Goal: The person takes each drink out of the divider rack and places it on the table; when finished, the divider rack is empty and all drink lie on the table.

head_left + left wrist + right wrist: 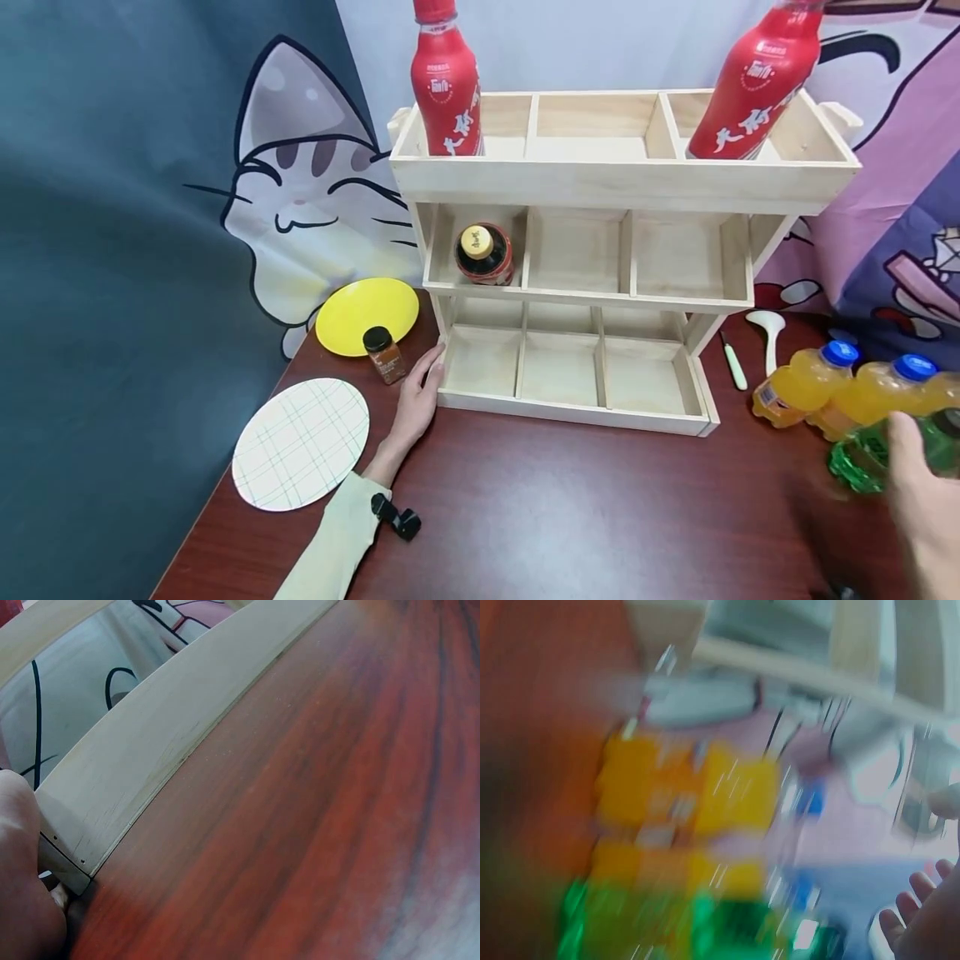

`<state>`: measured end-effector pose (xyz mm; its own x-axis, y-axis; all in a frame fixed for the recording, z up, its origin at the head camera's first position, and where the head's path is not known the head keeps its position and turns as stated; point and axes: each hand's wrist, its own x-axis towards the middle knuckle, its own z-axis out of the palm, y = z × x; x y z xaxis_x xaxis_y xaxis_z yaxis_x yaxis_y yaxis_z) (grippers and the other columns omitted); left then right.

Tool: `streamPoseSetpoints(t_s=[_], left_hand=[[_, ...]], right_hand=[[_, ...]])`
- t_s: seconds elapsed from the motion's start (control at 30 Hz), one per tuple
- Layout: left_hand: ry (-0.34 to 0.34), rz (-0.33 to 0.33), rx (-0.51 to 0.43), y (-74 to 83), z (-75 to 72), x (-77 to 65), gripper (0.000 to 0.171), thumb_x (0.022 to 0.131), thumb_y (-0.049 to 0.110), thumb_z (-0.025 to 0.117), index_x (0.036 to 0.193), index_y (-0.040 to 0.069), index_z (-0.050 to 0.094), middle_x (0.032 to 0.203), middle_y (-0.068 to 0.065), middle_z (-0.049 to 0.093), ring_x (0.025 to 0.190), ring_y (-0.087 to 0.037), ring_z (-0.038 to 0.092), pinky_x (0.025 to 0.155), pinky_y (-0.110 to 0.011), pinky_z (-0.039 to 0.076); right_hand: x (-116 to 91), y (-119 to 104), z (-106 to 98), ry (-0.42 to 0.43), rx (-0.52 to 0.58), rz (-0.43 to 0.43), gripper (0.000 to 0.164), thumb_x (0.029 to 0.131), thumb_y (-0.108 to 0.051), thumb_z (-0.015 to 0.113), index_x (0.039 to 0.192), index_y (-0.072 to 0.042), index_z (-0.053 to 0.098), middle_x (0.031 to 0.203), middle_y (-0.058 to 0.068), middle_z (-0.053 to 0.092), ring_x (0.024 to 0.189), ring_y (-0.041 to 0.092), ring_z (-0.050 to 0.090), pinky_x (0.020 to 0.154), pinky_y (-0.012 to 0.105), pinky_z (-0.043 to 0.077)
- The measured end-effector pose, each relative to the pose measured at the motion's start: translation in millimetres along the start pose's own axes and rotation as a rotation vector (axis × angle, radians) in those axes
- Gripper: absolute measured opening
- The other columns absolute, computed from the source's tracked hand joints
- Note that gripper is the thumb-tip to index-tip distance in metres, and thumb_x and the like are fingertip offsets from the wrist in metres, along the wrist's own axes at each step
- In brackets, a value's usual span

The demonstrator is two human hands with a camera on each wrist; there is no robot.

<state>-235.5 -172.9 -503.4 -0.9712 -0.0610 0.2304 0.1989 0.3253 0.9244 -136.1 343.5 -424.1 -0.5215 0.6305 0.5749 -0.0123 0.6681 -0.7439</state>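
A three-tier wooden shelf (626, 187) with compartments stands on the table. My left hand (420, 400) rests against the left end of its bottom tier; in the left wrist view, part of that hand (26, 870) touches the lower corner. At the far right, my right hand (918, 492) is over a green bottle (862, 462) lying on its side. The right wrist view is blurred, but the fingers of the hand (930, 900) look spread, apart from the green bottle (727, 922). Orange drink bottles (798, 387) lie just behind it.
Red bottles (450, 92) stand in the top tier, and a dark sauce bottle (487, 258) stands in the middle tier's left compartment. Left of the shelf are a yellow plate (348, 321), a spice jar (386, 358) and a white checked plate (300, 446). A white ladle (768, 329) and a green-handled knife (735, 367) lie right.
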Motion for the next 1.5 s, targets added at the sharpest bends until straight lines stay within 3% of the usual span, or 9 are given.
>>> streamPoseSetpoints(t_s=[0.1,0.2,0.4,0.6,0.7,0.93,1.17,1.3,1.5], left_hand=[[0.004,0.002,-0.008,-1.0,-2.9,0.2,0.039,0.095,0.02,0.043,0.133,0.01,0.044,0.139,-0.009,0.039,0.13,-0.021,0.033,0.107,-0.044,0.026],[0.007,-0.002,-0.007,-1.0,-4.7,-0.2,0.039,0.095,0.02,0.043,0.133,0.01,0.044,0.139,-0.008,0.039,0.131,-0.021,0.033,0.107,-0.044,0.026],[0.015,0.003,-0.013,-5.4,-3.0,1.9,0.038,0.095,0.019,0.044,0.132,0.01,0.045,0.138,-0.009,0.041,0.129,-0.021,0.035,0.107,-0.045,0.026],[0.033,0.023,0.006,-29.2,2.0,10.4,0.037,0.094,0.027,0.045,0.13,0.022,0.047,0.136,0.002,0.044,0.128,-0.015,0.037,0.106,-0.04,0.029],[0.043,0.034,0.016,-30.6,1.9,10.9,0.037,0.094,0.029,0.045,0.13,0.023,0.047,0.135,0.004,0.044,0.127,-0.012,0.038,0.106,-0.037,0.03],[0.036,0.023,0.024,-28.7,4.1,8.8,0.037,0.094,0.032,0.044,0.131,0.023,0.047,0.136,0.005,0.043,0.127,-0.011,0.037,0.107,-0.036,0.029],[0.048,0.03,0.051,-36.0,4.0,9.8,0.038,0.094,0.035,0.043,0.13,0.026,0.047,0.135,0.01,0.043,0.126,-0.008,0.038,0.105,-0.035,0.031],[0.043,0.029,0.052,-35.9,4.3,10.1,0.038,0.094,0.035,0.043,0.131,0.026,0.046,0.135,0.011,0.043,0.126,-0.008,0.037,0.105,-0.035,0.03],[0.035,0.02,0.056,-35.5,3.3,9.2,0.039,0.094,0.037,0.042,0.131,0.027,0.046,0.136,0.01,0.042,0.127,-0.008,0.036,0.106,-0.036,0.03]], right_hand=[[-5,-35,25,0.005,0.337,-0.208,0.043,0.072,-0.007,0.068,0.114,-0.002,0.058,0.12,0.008,0.056,0.12,0.023,0.044,0.106,0.03,0.03],[-20,-73,57,-0.117,0.605,-0.408,0.04,0.066,-0.001,0.071,0.1,0.015,0.056,0.108,0.022,0.059,0.114,0.03,0.049,0.103,0.035,0.033],[-64,-138,118,-0.337,0.704,-0.623,0.044,0.068,-0.005,0.073,0.101,0.017,0.054,0.106,0.028,0.057,0.11,0.035,0.05,0.101,0.037,0.036],[-78,-191,179,-0.458,0.731,-0.748,0.068,0.063,-0.009,0.077,0.12,0.009,0.046,0.125,0.019,0.05,0.118,0.033,0.043,0.105,0.041,0.03],[-79,-225,197,-0.528,0.677,-0.73,0.081,0.062,-0.016,0.08,0.129,0.002,0.038,0.134,0.012,0.043,0.125,0.026,0.038,0.108,0.038,0.028],[-76,-271,230,-0.752,0.537,-0.514,0.098,0.061,-0.044,0.079,0.138,-0.016,0.025,0.136,-0.002,0.038,0.123,0.01,0.037,0.103,0.035,0.033],[-86,-288,250,-0.693,0.631,-0.514,0.083,0.063,-0.036,0.08,0.13,-0.012,0.037,0.123,0.001,0.049,0.11,0.012,0.047,0.096,0.03,0.039],[-91,-291,245,-0.683,0.715,-0.477,0.08,0.064,-0.026,0.081,0.129,-0.007,0.037,0.122,0.005,0.049,0.112,0.014,0.047,0.098,0.029,0.037],[-89,-298,211,-0.701,0.944,-0.292,0.079,0.065,-0.001,0.078,0.128,-0.001,0.031,0.123,0.011,0.047,0.113,0.017,0.048,0.098,0.031,0.04]])
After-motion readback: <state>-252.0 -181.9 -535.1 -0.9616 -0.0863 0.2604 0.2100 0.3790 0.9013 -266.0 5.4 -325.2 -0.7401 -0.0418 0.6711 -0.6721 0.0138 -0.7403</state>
